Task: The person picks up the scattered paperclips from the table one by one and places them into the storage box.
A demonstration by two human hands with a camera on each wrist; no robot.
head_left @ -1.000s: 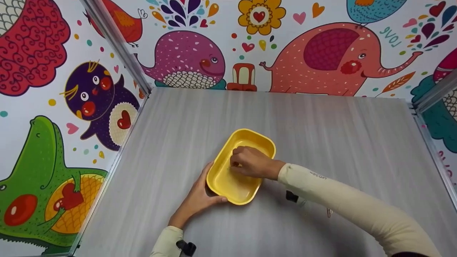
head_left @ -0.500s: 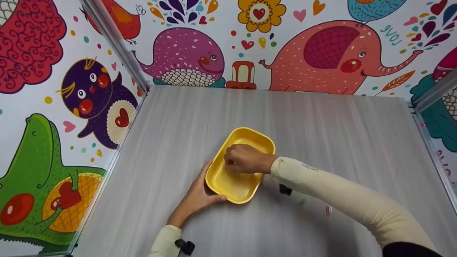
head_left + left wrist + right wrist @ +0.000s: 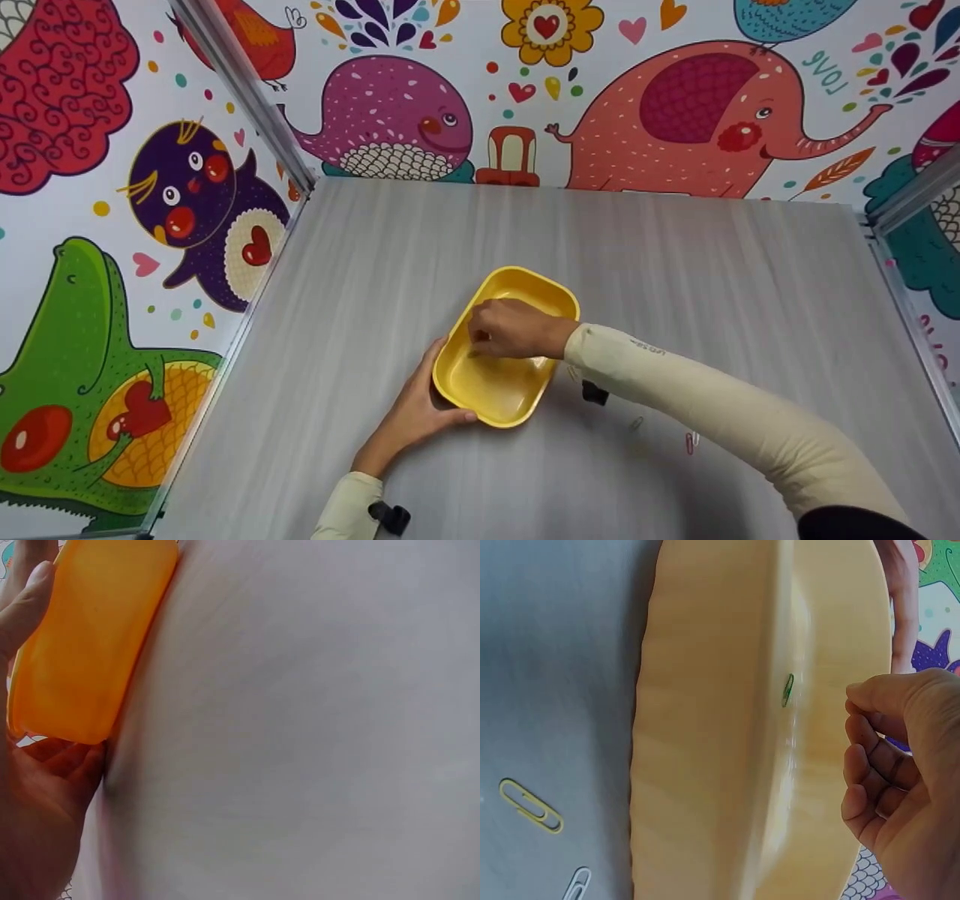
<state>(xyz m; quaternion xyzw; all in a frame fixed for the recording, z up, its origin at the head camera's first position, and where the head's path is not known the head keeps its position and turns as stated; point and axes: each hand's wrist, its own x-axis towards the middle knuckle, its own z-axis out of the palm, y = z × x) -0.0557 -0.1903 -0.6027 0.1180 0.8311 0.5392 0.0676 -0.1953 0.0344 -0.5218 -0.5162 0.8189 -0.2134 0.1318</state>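
Observation:
A yellow plastic tray [image 3: 495,390] stands on the table at mid view in the head view. My left hand [image 3: 411,416] holds it by the left side and near end, with the thumb at the near rim. The same grip on the tray [image 3: 90,637] shows in the left wrist view. My right hand [image 3: 517,330] is over the inside of the tray, fingers curled. In the right wrist view its thumb meets the index fingertip, and I see nothing between them. A green paper clip [image 3: 787,690] lies inside the tray, apart from the right fingertips.
On the table right of the tray lie a yellow paper clip [image 3: 531,806], a white paper clip [image 3: 577,883], a red paper clip [image 3: 689,443] and a greyish paper clip [image 3: 637,423]. Printed panels [image 3: 420,112] stand along the back and sides.
My right hand has shifted slightly left and away within the tray. The green clip, seen by its fingertips a second ago, is now apart from them. My left hand keeps its hold.

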